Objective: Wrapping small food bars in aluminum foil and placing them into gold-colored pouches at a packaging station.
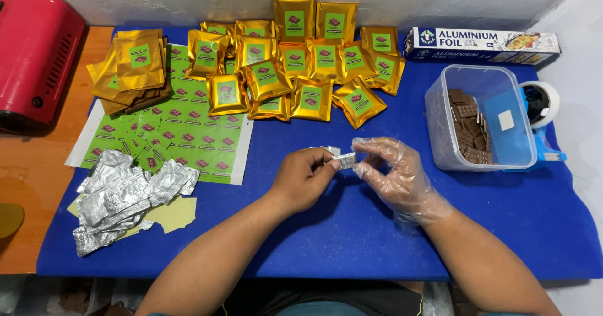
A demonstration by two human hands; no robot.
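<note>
My left hand [306, 178] is bare and my right hand [396, 175] wears a clear plastic glove. Between their fingertips they pinch a small foil-wrapped piece [340, 158] just above the blue mat [352, 228]. To the right, a clear plastic tub [440, 121] holds several brown chocolate pieces [468, 128]. A heap of crumpled foil sheets [125, 197] lies at the left on the mat. Several sealed gold pouches [295, 71] with green labels are spread along the back.
A sheet of green stickers [188, 137] lies left of centre, with a stack of gold pouches [135, 68] on it. A foil box [480, 45] rests at the back right, a tape dispenser [540, 112] beside the tub, a red machine [34, 58] far left.
</note>
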